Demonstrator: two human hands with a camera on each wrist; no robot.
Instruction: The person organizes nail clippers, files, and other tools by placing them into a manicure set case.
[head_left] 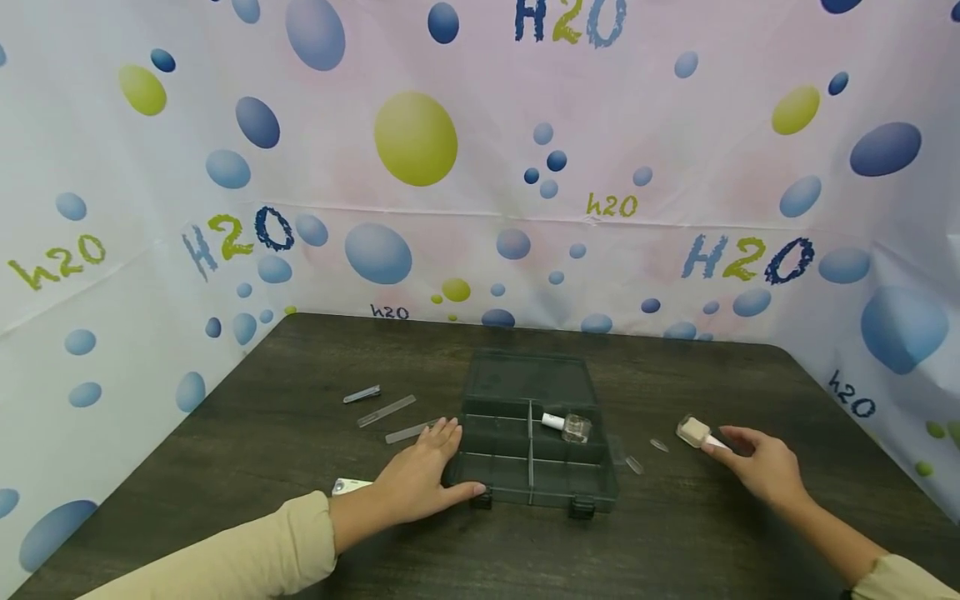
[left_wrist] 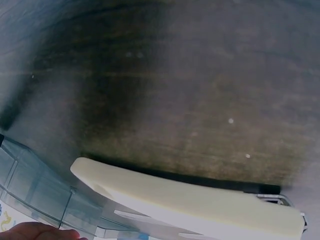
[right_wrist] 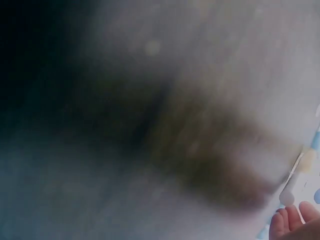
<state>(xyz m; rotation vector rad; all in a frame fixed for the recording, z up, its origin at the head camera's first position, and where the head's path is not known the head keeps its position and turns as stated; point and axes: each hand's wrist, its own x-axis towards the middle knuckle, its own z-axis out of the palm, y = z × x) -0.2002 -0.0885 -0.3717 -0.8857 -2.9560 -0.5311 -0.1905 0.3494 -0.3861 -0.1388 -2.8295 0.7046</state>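
Observation:
In the head view my left hand [head_left: 423,475] rests at the left side of a dark see-through compartment box [head_left: 532,492], fingers extended along its side wall, thumb at the front edge near a latch. The box's lid stands open at the back. In its back right compartment lies a clear nail polish bottle [head_left: 576,428] with a white cap. Farther right, my right hand [head_left: 768,471] pinches the white cap of a cream nail polish bottle [head_left: 693,431] between thumb and index finger. The right wrist view catches that bottle's cap [right_wrist: 287,196] beside the fingertips [right_wrist: 309,212].
Left of the box lie a nail clipper [head_left: 362,394] and two pale flat strips, one strip [head_left: 386,412] behind the other. A long cream item [left_wrist: 190,197] lies beside my left wrist. Small clear nail-shaped pieces [head_left: 659,446] lie right of the box. A printed backdrop [head_left: 480,200] surrounds the table.

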